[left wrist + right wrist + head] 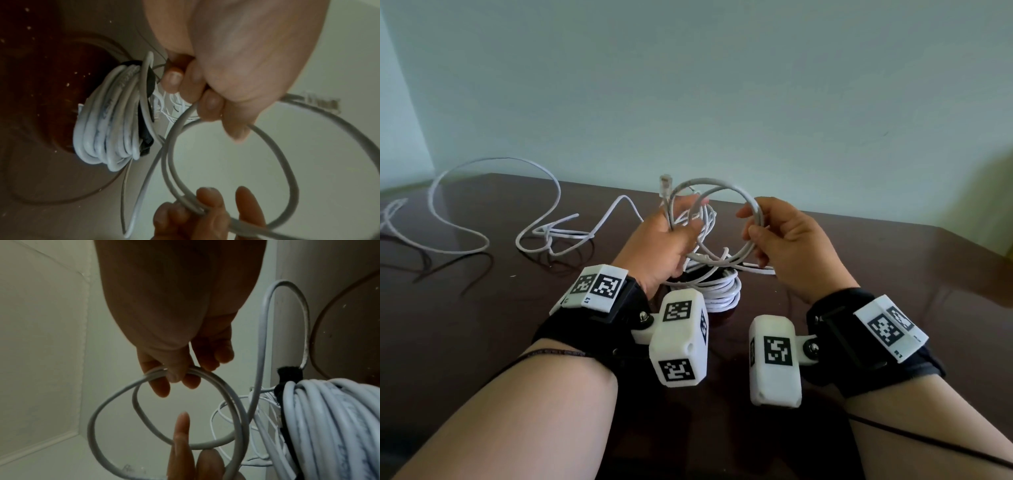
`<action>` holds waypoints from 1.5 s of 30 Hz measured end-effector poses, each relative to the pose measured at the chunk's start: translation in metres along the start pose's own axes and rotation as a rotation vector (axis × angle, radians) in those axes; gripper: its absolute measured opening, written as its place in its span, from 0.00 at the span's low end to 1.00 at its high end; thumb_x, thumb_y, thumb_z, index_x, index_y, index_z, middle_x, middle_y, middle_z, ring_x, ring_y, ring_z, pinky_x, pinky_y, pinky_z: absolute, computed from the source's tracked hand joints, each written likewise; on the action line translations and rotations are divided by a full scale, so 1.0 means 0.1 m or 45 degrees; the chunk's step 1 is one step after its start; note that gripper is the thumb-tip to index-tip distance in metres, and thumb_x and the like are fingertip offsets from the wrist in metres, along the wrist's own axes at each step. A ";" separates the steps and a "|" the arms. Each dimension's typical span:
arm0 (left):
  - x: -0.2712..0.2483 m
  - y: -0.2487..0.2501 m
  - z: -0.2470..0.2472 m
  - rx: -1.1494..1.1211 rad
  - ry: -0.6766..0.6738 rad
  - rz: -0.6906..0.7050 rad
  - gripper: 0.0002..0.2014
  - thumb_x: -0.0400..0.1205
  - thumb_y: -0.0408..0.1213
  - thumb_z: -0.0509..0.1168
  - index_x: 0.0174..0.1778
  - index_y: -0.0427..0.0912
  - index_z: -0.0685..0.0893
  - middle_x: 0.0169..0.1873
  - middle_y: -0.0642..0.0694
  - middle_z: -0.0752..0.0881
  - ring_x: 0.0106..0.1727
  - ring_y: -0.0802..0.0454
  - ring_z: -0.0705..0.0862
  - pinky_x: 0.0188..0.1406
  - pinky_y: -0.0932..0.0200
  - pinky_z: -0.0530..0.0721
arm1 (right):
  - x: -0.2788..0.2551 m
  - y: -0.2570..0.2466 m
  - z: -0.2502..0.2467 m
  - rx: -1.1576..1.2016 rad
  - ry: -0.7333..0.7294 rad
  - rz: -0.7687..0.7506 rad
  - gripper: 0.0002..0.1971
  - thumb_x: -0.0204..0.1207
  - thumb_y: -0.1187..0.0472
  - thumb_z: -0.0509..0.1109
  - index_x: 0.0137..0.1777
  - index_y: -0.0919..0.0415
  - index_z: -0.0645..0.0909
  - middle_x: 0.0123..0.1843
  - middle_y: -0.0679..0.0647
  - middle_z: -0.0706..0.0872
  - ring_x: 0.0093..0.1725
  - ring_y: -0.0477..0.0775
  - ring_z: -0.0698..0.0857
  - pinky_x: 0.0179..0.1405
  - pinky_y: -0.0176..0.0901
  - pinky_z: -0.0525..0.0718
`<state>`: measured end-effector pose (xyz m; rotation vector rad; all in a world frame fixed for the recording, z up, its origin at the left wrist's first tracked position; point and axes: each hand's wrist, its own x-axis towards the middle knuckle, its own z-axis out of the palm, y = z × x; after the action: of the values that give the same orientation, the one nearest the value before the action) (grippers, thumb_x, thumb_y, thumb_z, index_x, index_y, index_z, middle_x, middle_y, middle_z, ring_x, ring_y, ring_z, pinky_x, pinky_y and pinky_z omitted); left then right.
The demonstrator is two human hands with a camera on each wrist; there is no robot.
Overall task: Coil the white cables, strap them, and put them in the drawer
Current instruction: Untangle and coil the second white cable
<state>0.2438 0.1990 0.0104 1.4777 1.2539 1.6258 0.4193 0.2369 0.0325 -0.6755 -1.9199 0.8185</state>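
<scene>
**Loops held between both hands, slack trailing to the left**

While the loops of the white cable [717,219] stand upright in the air between the two hands, the uncoiled remainder [493,205] lies on the worktop [482,308] well off to the person's left, snaking away toward the far left edge. That is the relation the next wrap seems to turn on: the slack feeds in from the left side, so the left hand [664,240] is the nearer one to it, while the loops' plane roughly faces the person.

The left hand has its fingers curled round one side of the loops, with the clear plug end [665,183] sticking up just above its fingertips. The right hand [780,240] pinches the opposite side of the loops between thumb and forefinger; the right-wrist view shows its other fingers loosely bent beside the cable, not clamped on it.

Below and between the wrists, a finished bundle [722,291] of white cable rests on the worktop, bound by a black strap [287,371]. No drawer shows in any view. Judging by the long slack left, the coiling of this cable looks barely begun.
</scene>
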 end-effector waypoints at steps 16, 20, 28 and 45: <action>0.01 -0.03 0.18 -0.413 0.360 -0.199 0.13 0.87 0.39 0.56 0.37 0.41 0.75 0.21 0.50 0.79 0.25 0.53 0.81 0.48 0.46 0.85 | 0.01 0.07 0.07 -0.113 0.263 0.161 0.10 0.76 0.65 0.68 0.38 0.47 0.82 0.31 0.48 0.84 0.25 0.43 0.79 0.31 0.42 0.85; 0.01 -0.01 0.18 -0.517 0.423 -0.189 0.08 0.86 0.32 0.56 0.42 0.44 0.75 0.21 0.51 0.66 0.18 0.58 0.64 0.24 0.59 0.73 | 0.01 0.14 0.10 -0.161 0.096 0.412 0.08 0.76 0.66 0.65 0.37 0.57 0.80 0.22 0.47 0.81 0.20 0.44 0.79 0.24 0.40 0.80; -0.01 0.00 0.28 -0.518 0.275 -0.093 0.11 0.89 0.38 0.52 0.54 0.50 0.81 0.23 0.54 0.66 0.20 0.60 0.62 0.20 0.66 0.64 | -0.02 0.13 0.06 -0.288 -0.008 0.737 0.08 0.76 0.60 0.64 0.40 0.65 0.78 0.28 0.58 0.83 0.22 0.53 0.79 0.21 0.38 0.77; -0.06 -0.04 0.35 -0.106 0.192 -0.048 0.13 0.89 0.43 0.52 0.56 0.65 0.80 0.19 0.58 0.69 0.17 0.61 0.67 0.30 0.55 0.76 | 0.01 0.17 0.05 -0.359 0.233 0.595 0.32 0.75 0.62 0.68 0.77 0.61 0.59 0.55 0.55 0.81 0.36 0.45 0.81 0.28 0.34 0.77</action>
<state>0.2779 0.2037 0.0020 1.2947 1.2709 1.7694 0.4161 0.2470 0.0187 -1.3591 -1.7471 0.7371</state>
